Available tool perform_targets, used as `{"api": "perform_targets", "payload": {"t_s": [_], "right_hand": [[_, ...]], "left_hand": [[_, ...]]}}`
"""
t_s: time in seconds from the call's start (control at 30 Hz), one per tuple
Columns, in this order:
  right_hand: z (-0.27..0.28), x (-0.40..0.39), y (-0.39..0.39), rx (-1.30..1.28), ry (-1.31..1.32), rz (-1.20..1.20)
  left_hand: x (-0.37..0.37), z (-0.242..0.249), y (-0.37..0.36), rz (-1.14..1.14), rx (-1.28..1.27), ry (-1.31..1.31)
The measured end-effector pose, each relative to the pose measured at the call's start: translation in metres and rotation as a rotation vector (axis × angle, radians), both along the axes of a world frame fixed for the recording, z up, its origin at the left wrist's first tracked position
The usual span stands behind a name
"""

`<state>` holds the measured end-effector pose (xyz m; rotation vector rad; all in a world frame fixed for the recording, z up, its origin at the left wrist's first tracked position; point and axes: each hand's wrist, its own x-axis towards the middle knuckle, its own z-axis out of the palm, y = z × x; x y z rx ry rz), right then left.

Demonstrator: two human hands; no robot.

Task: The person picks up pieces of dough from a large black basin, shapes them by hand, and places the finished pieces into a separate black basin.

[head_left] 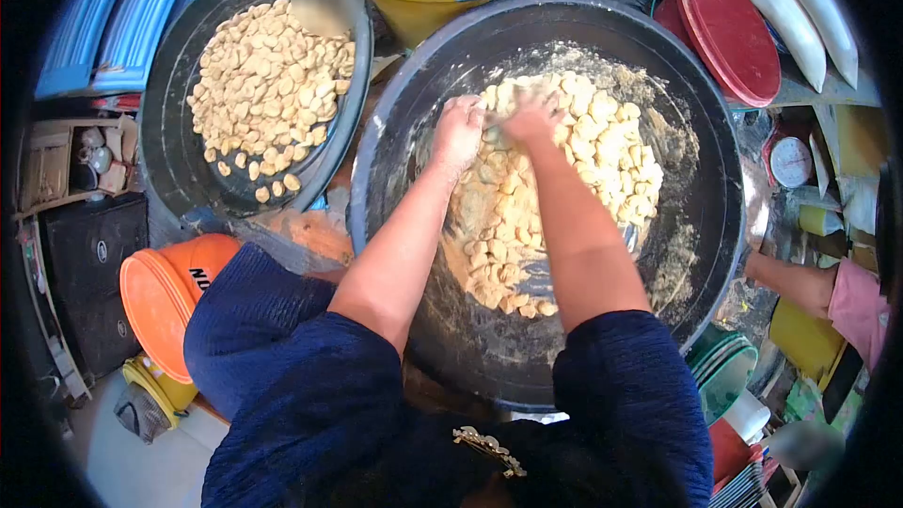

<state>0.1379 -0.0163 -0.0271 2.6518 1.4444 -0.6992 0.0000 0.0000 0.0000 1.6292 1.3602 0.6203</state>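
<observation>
A wide black tub (395, 85) in front of me holds a heap of pale, flattened dough pieces (602, 132) dusted with flour. My left hand (459, 130) is at the heap's far left edge, its fingers curled; whatever lies inside them is hidden. Close beside it, my right hand (532, 117) reaches over the far side of the heap. Its fingers look spread and touch the pieces, though they are partly smeared by motion. Loose flour clings to the tub's inner wall around the heap.
Left stands a second black tub (169, 150) with similar dough pieces (268, 85). A yellow bucket (404, 14) is behind, a red-lidded bucket (729, 38) back right, an orange bucket (155, 315) front left. Another person's arm (795, 284) shows at right, near green lids (729, 381).
</observation>
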Motion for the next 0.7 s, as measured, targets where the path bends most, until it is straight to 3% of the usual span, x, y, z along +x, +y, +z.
{"api": "perform_targets", "payload": {"t_s": [0.07,0.1,0.13,0.17,0.23,0.27,0.3,0.33,0.37,0.43,0.47,0.5,0.57,0.6,0.67,0.7], "right_hand": [[-0.012,-0.038,-0.030,0.100,-0.127,0.200],[-0.023,-0.032,-0.008,0.229,-0.094,0.349],[0.009,-0.041,-0.025,-0.030,-0.141,0.588],[0.003,-0.046,-0.056,0.125,0.007,0.670],[0.015,-0.053,-0.111,0.093,0.092,1.005],[0.025,-0.051,-0.128,0.061,0.090,1.136],[0.022,-0.039,-0.135,0.061,0.093,1.132],[0.016,-0.024,-0.144,0.051,0.446,0.975],[0.010,-0.012,-0.151,0.042,0.790,0.799],[0.017,0.018,-0.108,0.000,0.522,0.552],[-0.002,0.042,-0.086,0.179,0.445,0.504],[0.014,0.044,-0.061,0.225,0.212,0.387],[-0.014,0.042,-0.027,0.374,-0.168,0.387],[-0.007,0.027,-0.024,0.382,-0.166,0.380],[0.011,-0.014,-0.009,-0.088,-0.133,0.386],[-0.003,-0.031,-0.011,-0.159,-0.069,0.562]], "left_hand": [[-0.001,0.002,-0.004,-0.135,0.122,-0.023],[0.023,-0.031,0.043,-0.188,0.224,-0.017],[0.032,-0.048,0.045,-0.260,0.196,-0.013],[0.037,-0.062,0.049,-0.331,0.181,-0.005],[0.039,-0.080,0.040,-0.384,0.119,0.015],[0.037,-0.083,0.031,-0.403,0.183,0.171],[0.034,-0.083,0.022,-0.422,0.247,0.330],[0.032,-0.075,0.009,-0.429,0.246,0.516],[0.028,-0.065,-0.005,-0.428,0.240,0.524],[0.019,-0.028,-0.038,-0.366,0.118,0.761],[0.014,-0.027,-0.059,-0.378,0.158,0.797],[0.008,-0.025,-0.080,-0.389,0.201,0.832],[-0.002,-0.010,-0.117,-0.459,0.131,0.838],[-0.004,-0.006,-0.119,-0.461,0.139,0.845],[-0.014,0.011,-0.111,-0.879,-0.409,0.865],[-0.010,0.045,-0.090,-0.779,-0.410,0.892]]}}
